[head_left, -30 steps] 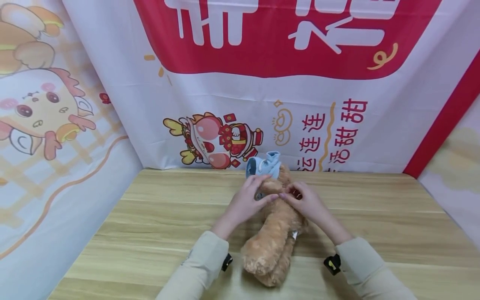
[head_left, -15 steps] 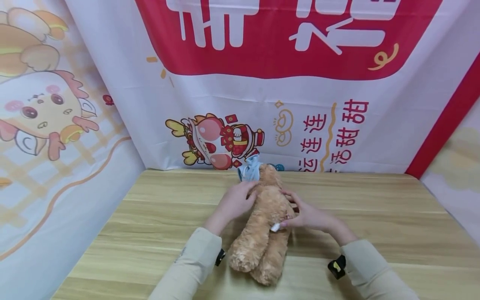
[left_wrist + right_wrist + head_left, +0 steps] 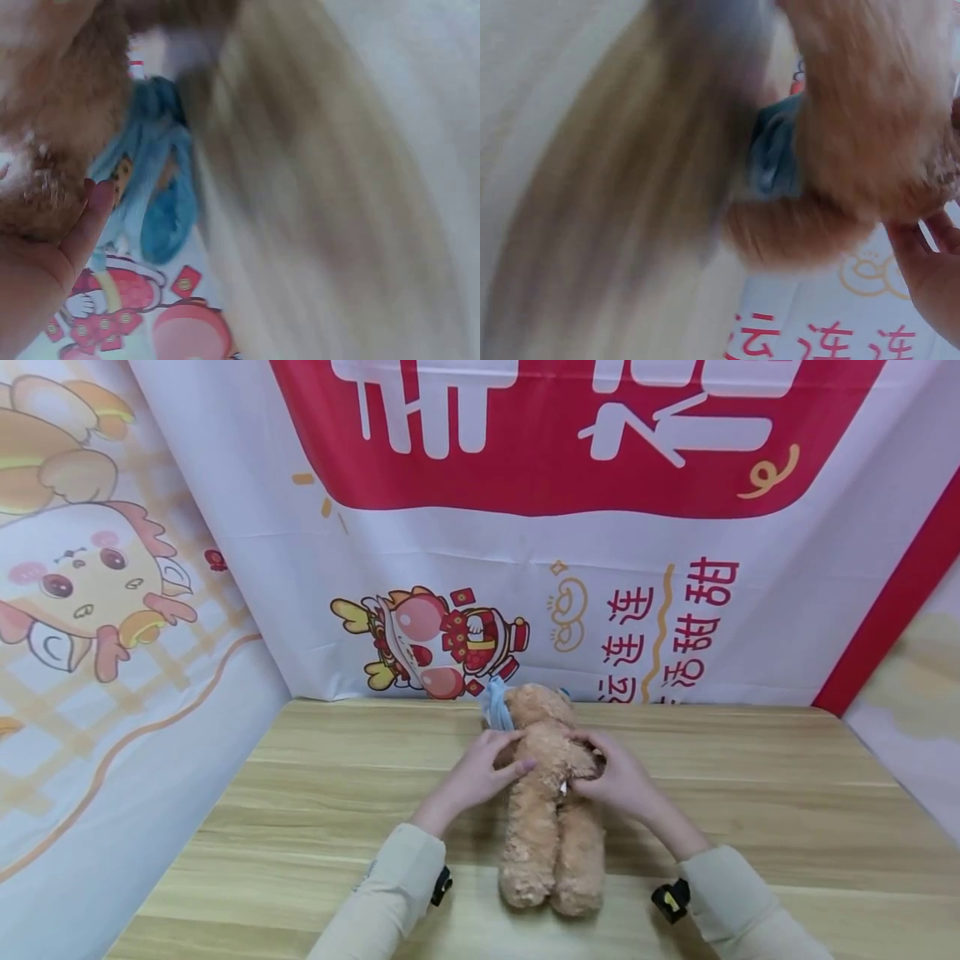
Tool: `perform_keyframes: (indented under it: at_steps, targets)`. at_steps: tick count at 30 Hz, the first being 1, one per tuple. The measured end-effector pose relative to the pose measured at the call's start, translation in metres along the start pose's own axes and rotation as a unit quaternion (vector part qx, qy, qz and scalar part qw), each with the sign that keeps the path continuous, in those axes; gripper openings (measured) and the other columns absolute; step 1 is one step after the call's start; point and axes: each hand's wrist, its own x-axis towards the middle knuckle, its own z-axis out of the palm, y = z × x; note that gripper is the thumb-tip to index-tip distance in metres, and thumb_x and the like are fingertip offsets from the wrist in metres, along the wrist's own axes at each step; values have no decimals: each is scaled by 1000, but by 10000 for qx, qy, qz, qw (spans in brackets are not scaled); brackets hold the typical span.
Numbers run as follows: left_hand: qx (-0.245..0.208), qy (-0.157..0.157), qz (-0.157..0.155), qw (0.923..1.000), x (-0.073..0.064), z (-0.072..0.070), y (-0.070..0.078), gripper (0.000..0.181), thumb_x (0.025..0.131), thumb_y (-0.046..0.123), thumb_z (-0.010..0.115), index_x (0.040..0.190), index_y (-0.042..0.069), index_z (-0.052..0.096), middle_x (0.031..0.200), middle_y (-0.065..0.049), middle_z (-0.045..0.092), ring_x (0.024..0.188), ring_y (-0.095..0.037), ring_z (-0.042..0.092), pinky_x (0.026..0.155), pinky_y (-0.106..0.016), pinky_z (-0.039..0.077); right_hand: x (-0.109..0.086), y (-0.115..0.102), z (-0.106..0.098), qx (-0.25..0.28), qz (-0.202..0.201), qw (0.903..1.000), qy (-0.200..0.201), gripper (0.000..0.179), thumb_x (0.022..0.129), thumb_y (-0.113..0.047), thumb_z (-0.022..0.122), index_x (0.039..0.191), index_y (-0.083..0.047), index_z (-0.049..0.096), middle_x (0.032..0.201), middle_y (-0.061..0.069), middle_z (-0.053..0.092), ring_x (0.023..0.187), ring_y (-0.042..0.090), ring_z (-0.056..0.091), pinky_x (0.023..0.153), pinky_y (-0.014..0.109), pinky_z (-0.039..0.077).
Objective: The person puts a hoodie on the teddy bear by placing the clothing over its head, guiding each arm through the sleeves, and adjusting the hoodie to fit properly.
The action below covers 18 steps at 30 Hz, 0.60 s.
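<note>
A brown furry plush toy lies lengthwise on the wooden table, its two legs toward me. Blue cloth shows at its far end, left of the head. My left hand grips the left side of the toy's body, thumb on top. From the other side my right hand holds it, with a small white tag by the thumb. In the left wrist view, a fingertip lies against the fur beside the blue cloth. The right wrist view is blurred, with fingers touching the plush toy.
The light wood table reaches back to a white and red printed cloth backdrop. Another printed cloth hangs on the left. Black wrist straps show near both cuffs.
The plush toy has turned on the table, its legs now side by side and pointing straight toward me. More of the blue cloth is hidden. Both hands have shifted to the body's sides.
</note>
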Motion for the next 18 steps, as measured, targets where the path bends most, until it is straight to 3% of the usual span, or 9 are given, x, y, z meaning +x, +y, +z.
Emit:
perform_keyframes:
  at_steps: [4, 7, 12, 15, 18]
  targets:
    - [-142, -119, 72, 9998, 4, 7, -10, 59, 96, 47, 49, 145, 15, 41, 137, -18, 45, 129, -35, 45, 109, -53, 35, 1, -7, -5, -583, -137, 9981, 162, 50, 69, -4, 78, 116, -4, 61, 114, 17, 61, 104, 32, 59, 89, 49, 49]
    - [-95, 63, 54, 9999, 7, 8, -9, 53, 98, 44, 46, 141, 13, 47, 136, -17, 47, 128, -36, 46, 109, -54, 36, 1, -11, -6, -698, -266, 9971, 112, 50, 68, -8, 82, 113, -4, 62, 110, 17, 61, 99, 31, 59, 87, 48, 50]
    - [206, 650, -73, 9976, 14, 10, 8, 50, 99, 45, 43, 131, 9, 56, 135, -17, 49, 127, -37, 47, 107, -52, 37, 1, -14, -5, -538, -320, 9980, 26, 54, 67, -17, 86, 114, -5, 63, 110, 16, 60, 99, 27, 58, 87, 44, 50]
    - [304, 891, -103, 9955, 16, 13, 20, 50, 99, 46, 43, 130, 8, 56, 133, -17, 50, 124, -38, 49, 104, -53, 40, 0, -13, -3, -351, -378, 9987, 29, 47, 71, -17, 83, 113, -7, 63, 107, 11, 60, 92, 18, 55, 80, 32, 50]
    - [561, 957, -161, 9937, 16, 17, 30, 47, 98, 49, 42, 128, 15, 58, 132, -12, 51, 119, -34, 55, 95, -52, 46, -2, -11, 0, -151, -572, 9982, 83, 37, 76, -16, 78, 109, -7, 63, 100, 8, 60, 82, 9, 49, 69, 22, 45]
